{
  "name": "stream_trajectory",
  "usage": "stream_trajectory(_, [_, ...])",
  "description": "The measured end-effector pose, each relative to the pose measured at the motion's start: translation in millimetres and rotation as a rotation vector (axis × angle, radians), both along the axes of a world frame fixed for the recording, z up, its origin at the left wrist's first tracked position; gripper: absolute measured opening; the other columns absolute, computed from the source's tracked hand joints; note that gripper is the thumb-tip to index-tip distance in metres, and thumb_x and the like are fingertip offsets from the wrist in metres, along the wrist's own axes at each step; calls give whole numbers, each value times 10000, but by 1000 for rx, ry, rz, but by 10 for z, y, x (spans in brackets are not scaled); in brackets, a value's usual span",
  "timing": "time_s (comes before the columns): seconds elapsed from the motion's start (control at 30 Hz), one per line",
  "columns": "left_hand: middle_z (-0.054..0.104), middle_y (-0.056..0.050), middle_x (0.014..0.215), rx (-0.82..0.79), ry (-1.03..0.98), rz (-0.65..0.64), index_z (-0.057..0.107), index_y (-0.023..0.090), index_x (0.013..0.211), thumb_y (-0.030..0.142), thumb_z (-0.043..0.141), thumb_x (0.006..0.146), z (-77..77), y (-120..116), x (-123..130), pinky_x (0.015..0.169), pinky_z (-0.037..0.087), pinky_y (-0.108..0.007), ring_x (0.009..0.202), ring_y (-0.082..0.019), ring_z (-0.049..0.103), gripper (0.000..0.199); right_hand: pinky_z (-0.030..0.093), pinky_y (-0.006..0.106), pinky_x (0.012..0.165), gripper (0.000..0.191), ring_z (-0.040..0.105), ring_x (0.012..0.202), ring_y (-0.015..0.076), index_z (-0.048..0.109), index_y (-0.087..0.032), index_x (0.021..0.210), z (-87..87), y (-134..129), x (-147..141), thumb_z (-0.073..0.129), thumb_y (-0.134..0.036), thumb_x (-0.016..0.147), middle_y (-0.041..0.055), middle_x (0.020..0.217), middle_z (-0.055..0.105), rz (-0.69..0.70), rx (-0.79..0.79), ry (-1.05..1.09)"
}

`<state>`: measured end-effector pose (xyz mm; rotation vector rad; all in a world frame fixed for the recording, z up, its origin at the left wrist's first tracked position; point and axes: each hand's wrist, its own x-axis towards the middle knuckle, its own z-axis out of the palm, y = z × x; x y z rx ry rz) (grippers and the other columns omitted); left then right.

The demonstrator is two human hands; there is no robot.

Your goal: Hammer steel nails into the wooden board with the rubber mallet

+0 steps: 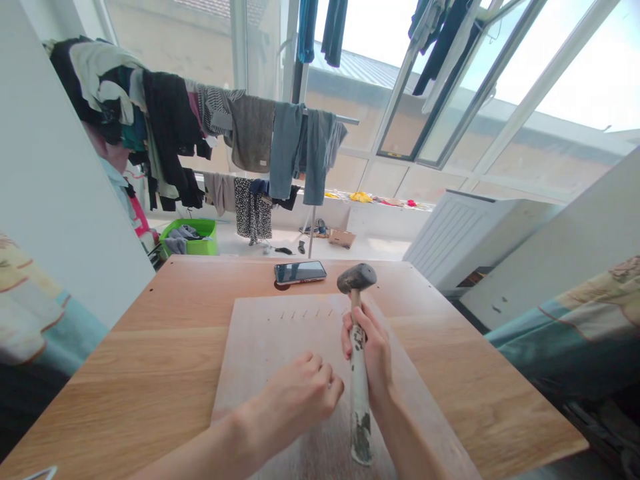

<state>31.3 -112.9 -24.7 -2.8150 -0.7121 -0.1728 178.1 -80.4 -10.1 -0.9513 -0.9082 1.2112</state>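
On my remote feed, a pale board (250, 360) lies on a wood-grain table (150, 373), a smartphone (300, 271) just beyond it and small nails (306, 313) lined up near its far edge. My left hand (307, 387) curls into a fist over the board, whether around anything I cannot tell; beside it, my right hand (377, 353) grips a hammer (359, 380) by its worn handle, head uppermost.
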Motion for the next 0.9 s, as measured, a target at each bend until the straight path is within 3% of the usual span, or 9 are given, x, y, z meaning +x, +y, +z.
stream_trajectory(0.07, [688, -82, 812, -79, 19, 20, 631, 151, 901, 32, 590, 809, 100, 96, -145, 622, 444, -332, 712, -220, 643, 156, 349, 151, 302, 269, 409, 336, 41, 510, -207, 759, 1, -4, -17, 633, -412, 883, -79, 609, 510, 18, -10, -5])
stream_trajectory(0.13, [680, -63, 834, -186, -9, 118, 627, 166, 907, -38, 564, 745, 215, 220, -362, 630, 439, -309, 723, -202, 641, 268, 343, 154, 290, 274, 407, 330, 39, 512, -207, 767, 2, -6, -31, 640, -423, 875, -78, 628, 508, 22, -28, 3])
stream_trajectory(0.23, [668, -53, 840, -322, -99, 359, 630, 184, 911, -55, 492, 761, 349, 433, -728, 631, 428, -296, 706, -192, 637, 314, 340, 153, 282, 272, 405, 326, 33, 519, -203, 776, 1, -5, -44, 649, -425, 866, -76, 652, 513, 29, -41, 16])
stream_trajectory(0.37, [687, -66, 904, -385, -143, 463, 640, 175, 950, -36, 443, 803, 411, 650, -1051, 705, 454, -300, 792, -210, 670, 324, 353, 152, 289, 265, 424, 340, 35, 515, -203, 757, -7, -9, -51, 642, -406, 871, -70, 666, 527, 33, -32, 31])
stream_trajectory(0.47, [683, -83, 928, -380, -99, 507, 668, 166, 954, -25, 446, 822, 381, 713, -1112, 716, 459, -305, 825, -225, 681, 321, 360, 152, 292, 268, 429, 346, 38, 514, -203, 751, -8, -16, -55, 646, -405, 867, -68, 665, 531, 33, -34, 34])
stream_trajectory(0.63, [634, -93, 820, -288, 7, 541, 696, 131, 831, -10, 459, 858, 312, 713, -1078, 614, 439, -308, 662, -213, 643, 278, 345, 147, 292, 271, 416, 338, 33, 517, -199, 749, 7, -30, -66, 633, -412, 869, -71, 645, 514, 34, -46, 4])
stream_trajectory(0.9, [641, -89, 859, -281, -17, 509, 703, 116, 818, -91, 448, 809, 262, 695, -1032, 700, 460, -308, 746, -199, 626, 329, 341, 147, 292, 281, 427, 337, 40, 507, -204, 747, -21, -32, -80, 629, -428, 865, -76, 631, 504, 46, -45, -20])
